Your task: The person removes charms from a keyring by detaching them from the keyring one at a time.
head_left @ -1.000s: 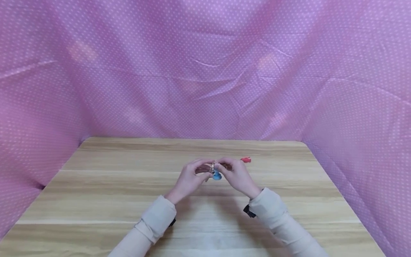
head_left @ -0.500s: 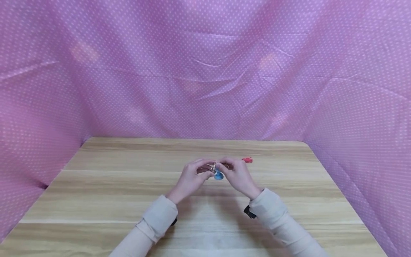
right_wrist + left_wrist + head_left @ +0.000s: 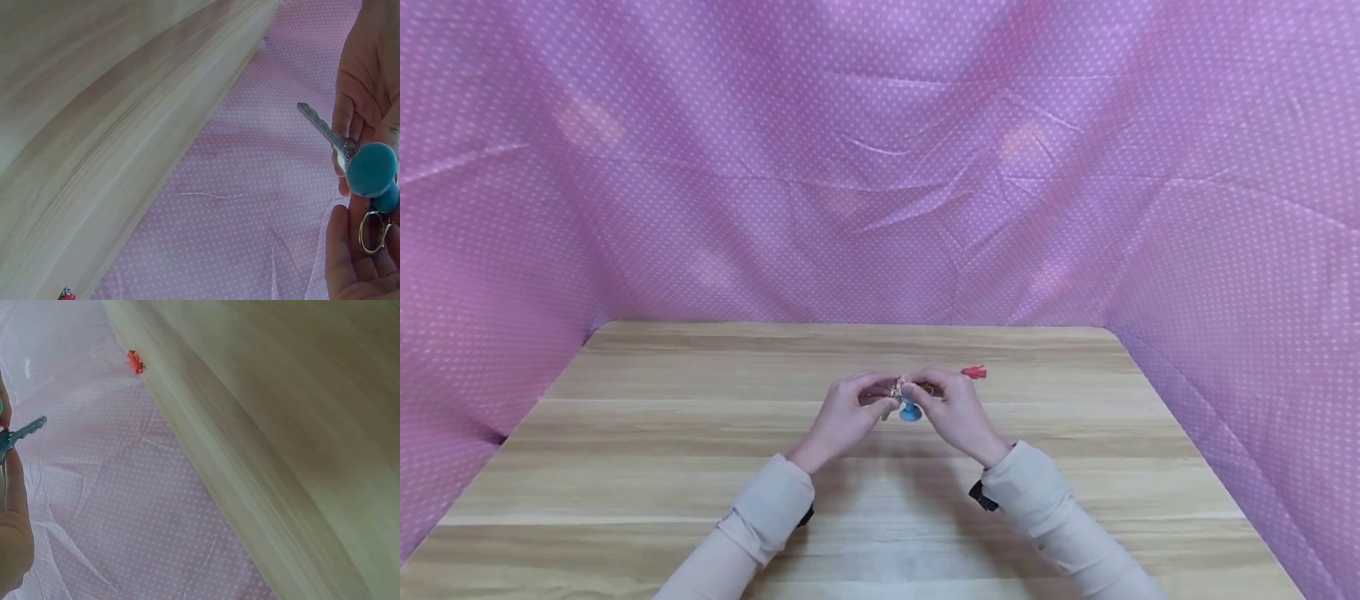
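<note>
Above the middle of the table, my two hands meet around a small keychain. The left hand [image 3: 844, 417] pinches its metal part [image 3: 896, 390] between thumb and fingers. In the right hand [image 3: 953, 414] is the keychain's blue charm [image 3: 911, 412], which has a short stem and a round disc like a suction cup. The right wrist view shows a toothed silver key [image 3: 322, 127] sticking out beside the blue charm [image 3: 371, 169], and a gold ring [image 3: 374, 232] hanging close to the fingers. The key [image 3: 28, 429] also appears at the left edge of the left wrist view. Fingers hide the joints between the parts.
A small red object [image 3: 974, 372] lies on the wooden table [image 3: 700, 417], beyond and to the right of the right hand. Pink dotted cloth [image 3: 880, 167] hangs behind the table and along both sides.
Both hands stay in nearly the same place. The metal parts between the fingers have shifted slightly, and the blue charm has tilted a little.
</note>
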`<control>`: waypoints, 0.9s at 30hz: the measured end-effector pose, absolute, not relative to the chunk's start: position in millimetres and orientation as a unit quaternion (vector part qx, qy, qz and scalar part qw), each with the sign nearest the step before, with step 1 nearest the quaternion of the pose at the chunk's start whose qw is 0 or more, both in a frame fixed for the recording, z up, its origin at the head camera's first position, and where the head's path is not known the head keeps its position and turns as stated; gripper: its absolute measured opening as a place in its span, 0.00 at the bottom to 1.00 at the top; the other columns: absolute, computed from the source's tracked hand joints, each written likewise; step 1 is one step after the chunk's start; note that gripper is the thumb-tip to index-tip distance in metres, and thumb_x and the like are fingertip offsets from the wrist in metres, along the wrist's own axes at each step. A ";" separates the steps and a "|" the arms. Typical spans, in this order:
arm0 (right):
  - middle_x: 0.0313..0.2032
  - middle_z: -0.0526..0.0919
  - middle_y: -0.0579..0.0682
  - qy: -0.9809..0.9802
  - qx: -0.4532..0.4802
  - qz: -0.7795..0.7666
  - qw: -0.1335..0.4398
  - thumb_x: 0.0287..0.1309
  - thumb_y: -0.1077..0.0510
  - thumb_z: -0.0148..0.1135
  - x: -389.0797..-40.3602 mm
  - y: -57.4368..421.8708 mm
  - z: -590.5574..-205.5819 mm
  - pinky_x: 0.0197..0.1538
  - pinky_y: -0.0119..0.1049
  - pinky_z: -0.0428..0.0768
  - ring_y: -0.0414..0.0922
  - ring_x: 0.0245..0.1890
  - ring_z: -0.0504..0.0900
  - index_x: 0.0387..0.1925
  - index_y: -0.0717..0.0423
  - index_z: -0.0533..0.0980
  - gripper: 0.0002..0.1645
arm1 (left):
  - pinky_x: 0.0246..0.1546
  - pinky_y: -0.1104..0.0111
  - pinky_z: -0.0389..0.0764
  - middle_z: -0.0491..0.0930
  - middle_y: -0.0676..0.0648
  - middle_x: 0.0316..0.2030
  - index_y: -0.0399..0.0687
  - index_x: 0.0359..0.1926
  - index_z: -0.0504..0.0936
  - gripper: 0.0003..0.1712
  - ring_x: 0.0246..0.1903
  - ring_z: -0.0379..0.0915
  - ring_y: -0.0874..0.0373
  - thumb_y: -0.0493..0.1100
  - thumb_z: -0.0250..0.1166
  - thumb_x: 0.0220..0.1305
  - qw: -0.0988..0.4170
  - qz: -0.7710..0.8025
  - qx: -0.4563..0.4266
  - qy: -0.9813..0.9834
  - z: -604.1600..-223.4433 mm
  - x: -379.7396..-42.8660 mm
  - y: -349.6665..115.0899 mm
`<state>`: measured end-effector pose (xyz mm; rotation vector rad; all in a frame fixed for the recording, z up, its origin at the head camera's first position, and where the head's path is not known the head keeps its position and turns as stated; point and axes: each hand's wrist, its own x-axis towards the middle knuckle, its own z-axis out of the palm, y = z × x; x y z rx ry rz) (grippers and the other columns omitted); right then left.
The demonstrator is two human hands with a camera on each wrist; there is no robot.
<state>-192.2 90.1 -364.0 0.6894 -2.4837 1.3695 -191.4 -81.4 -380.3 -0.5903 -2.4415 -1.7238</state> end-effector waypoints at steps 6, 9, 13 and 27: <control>0.30 0.85 0.48 -0.849 0.248 0.450 0.123 0.57 0.60 0.60 -191.7 89.7 -362.2 0.37 0.29 0.81 0.38 0.32 0.82 0.33 0.55 0.81 0.05 | 0.41 0.76 0.80 0.82 0.45 0.39 0.40 0.50 0.77 0.19 0.40 0.79 0.56 0.37 0.65 0.56 0.027 -0.561 -0.173 -0.809 -379.1 -192.1 -83.0; 0.31 0.85 0.48 -0.850 0.256 0.444 0.125 0.57 0.60 0.60 -191.2 89.6 -361.9 0.39 0.30 0.81 0.38 0.33 0.82 0.33 0.56 0.81 0.05 | 0.39 0.76 0.81 0.82 0.46 0.38 0.41 0.50 0.78 0.19 0.38 0.80 0.57 0.39 0.65 0.57 0.024 -0.554 -0.169 -0.815 -379.5 -192.8 -84.1; 0.32 0.85 0.48 -0.848 0.270 0.440 0.121 0.57 0.61 0.60 -191.6 90.5 -361.5 0.40 0.31 0.81 0.39 0.33 0.83 0.34 0.56 0.81 0.05 | 0.38 0.74 0.81 0.82 0.47 0.38 0.42 0.50 0.78 0.19 0.37 0.80 0.58 0.41 0.65 0.56 0.019 -0.553 -0.159 -0.817 -379.4 -193.1 -84.8; 0.30 0.84 0.45 -0.879 0.270 0.388 0.059 0.61 0.58 0.55 -198.6 95.4 -357.9 0.32 0.27 0.77 0.34 0.26 0.77 0.38 0.54 0.80 0.09 | 0.39 0.74 0.80 0.82 0.49 0.39 0.46 0.54 0.76 0.22 0.37 0.79 0.61 0.47 0.63 0.59 0.012 -0.536 -0.176 -0.826 -379.2 -191.0 -84.1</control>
